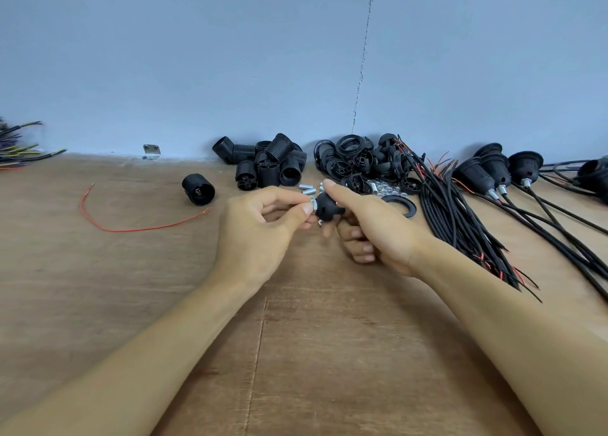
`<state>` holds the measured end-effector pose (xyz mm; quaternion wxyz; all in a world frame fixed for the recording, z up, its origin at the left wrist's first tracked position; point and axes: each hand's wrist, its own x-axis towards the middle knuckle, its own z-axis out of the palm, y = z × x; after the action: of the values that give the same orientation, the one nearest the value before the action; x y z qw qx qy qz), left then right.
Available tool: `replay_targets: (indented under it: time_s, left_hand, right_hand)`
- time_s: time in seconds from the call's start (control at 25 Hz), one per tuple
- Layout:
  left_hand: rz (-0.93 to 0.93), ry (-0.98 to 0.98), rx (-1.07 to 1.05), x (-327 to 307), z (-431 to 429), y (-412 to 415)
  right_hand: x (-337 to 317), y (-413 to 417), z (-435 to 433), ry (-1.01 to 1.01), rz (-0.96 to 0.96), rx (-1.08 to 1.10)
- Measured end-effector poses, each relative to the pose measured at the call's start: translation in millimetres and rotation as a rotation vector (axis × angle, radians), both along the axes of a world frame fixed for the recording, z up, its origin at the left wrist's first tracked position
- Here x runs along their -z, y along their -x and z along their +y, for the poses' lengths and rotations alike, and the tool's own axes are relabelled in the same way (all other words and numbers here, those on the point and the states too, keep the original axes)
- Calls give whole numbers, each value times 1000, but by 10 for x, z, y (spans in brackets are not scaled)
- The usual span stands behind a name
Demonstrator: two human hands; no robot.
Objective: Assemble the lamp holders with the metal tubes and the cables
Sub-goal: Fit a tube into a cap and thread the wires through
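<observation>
Nearest, the left hand [260,228] pinches a small silver metal piece [313,202] against the black domed plastic holder cap [329,205] gripped by the right hand [375,228]; square alignment should prevent cross-threading.

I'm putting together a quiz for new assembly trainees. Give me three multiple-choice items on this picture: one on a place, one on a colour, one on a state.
1. Where does the loose red wire lie?
A. On the table, left of both hands
B. Coiled inside a box
C. Draped over a wrist

2. What colour is the cap that the right hand holds?
A. White
B. Red
C. Black

3. What is the left hand doing?
A. Lying flat
B. Pinching the metal piece at the cap's end
C. Hanging idle

Answers: 1 A, it curves across bare wood left of the hands; 2 C, its shell shows black; 3 B, thumb and fingers close on the silver piece.
</observation>
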<state>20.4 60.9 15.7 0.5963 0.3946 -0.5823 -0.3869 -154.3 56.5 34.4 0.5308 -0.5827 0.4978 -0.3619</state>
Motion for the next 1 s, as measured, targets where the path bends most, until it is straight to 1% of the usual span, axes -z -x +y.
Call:
replay_targets:
  time_s: [0.08,0.12,0.16,0.24,0.28,0.36,0.44,0.6,0.8,0.88,0.96,1.0]
  left_hand:
    - [-86,51,-33,7,5,23]
    - [-90,50,-47,12,4,29]
    - [-71,35,-53,14,2,32]
    - [-9,-19,-57,10,-3,18]
    - [15,-45,-58,5,-8,9]
    - [26,-68,-60,-6,-15,-17]
    - [-19,-36,-56,-14,-16,-29]
    - [-135,51,-45,-18,12,-5]
    - [-308,233,-132,-2,64,14]
    - [-305,228,-129,-5,62,36]
    - [-252,150,-114,-2,42,45]
    - [-215,108,-106,2,26,39]
  right_hand:
    - [1,-16,-11,-41,8,65]
    - [12,-17,-18,-8,31,97]
    - [23,-17,-17,47,42,114]
    - [41,-7,-20,141,-23,78]
    - [46,-5,-21,170,-69,44]
    - [51,-2,-24,203,-73,18]
    - [61,-2,-37,178,-33,29]
    - [46,-1,-44,44,-3,77]
    - [30,3,-62,-57,56,109]
    - [26,-1,-56,-29,53,126]
    - [23,3,-51,32,-31,97]
    - [21,4,-46,56,-82,49]
